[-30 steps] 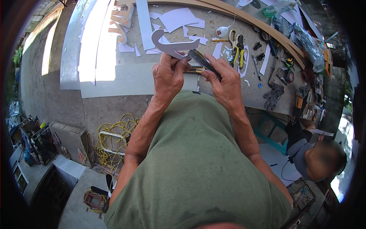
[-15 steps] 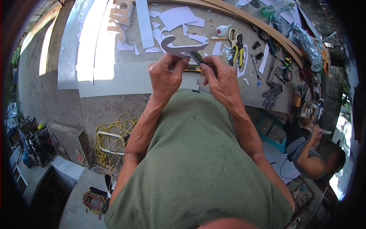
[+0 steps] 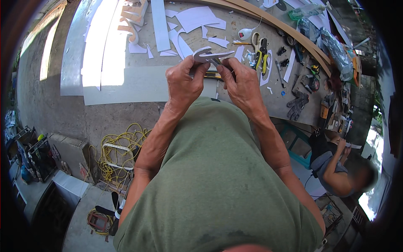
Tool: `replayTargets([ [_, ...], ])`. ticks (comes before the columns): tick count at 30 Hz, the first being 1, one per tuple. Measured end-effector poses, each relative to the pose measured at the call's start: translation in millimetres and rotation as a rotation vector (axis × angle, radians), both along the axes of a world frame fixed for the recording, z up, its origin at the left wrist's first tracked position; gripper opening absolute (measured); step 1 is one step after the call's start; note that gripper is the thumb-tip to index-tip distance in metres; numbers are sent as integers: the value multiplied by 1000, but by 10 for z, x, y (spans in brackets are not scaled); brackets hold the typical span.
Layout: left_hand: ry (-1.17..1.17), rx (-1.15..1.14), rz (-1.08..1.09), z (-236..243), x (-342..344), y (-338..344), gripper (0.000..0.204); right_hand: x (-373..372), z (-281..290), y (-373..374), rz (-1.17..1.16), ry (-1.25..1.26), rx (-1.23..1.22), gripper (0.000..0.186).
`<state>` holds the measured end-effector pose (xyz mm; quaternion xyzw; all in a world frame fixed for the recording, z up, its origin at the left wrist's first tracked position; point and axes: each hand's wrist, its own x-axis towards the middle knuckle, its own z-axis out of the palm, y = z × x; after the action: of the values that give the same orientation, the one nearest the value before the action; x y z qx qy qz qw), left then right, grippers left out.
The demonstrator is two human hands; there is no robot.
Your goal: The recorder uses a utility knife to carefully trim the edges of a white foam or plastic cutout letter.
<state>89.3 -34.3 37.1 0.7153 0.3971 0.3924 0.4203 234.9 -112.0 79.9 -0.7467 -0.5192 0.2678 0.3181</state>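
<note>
Head view: Left hand [image 3: 184, 80] pinches a curved white piece [image 3: 201, 56] above the workbench's [image 3: 277, 97] near side, seemingly to steady it for the slim dark tool [image 3: 217, 61] gripped in the right hand [image 3: 242, 80]; contact is unclear.

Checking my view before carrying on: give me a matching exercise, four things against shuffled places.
1. pale curved piece
2. grey glove
3. yellow cord
4. green bottle

A. on the floor, person's left
B. right side of the table, near edge
C. in the left hand
D. right side of the table, far end

Pairs: 1-C; 2-B; 3-A; 4-D
</note>
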Motion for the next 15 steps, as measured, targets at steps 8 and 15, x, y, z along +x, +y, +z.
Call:
replayTargets([
  [8,-123,-6,13,-45,37,-14,7,1,57,15,-99,216,-58,18],
  [15,-64,165,-40,-34,64,-38,9,-75,13,39,-122,68,91,17],
])
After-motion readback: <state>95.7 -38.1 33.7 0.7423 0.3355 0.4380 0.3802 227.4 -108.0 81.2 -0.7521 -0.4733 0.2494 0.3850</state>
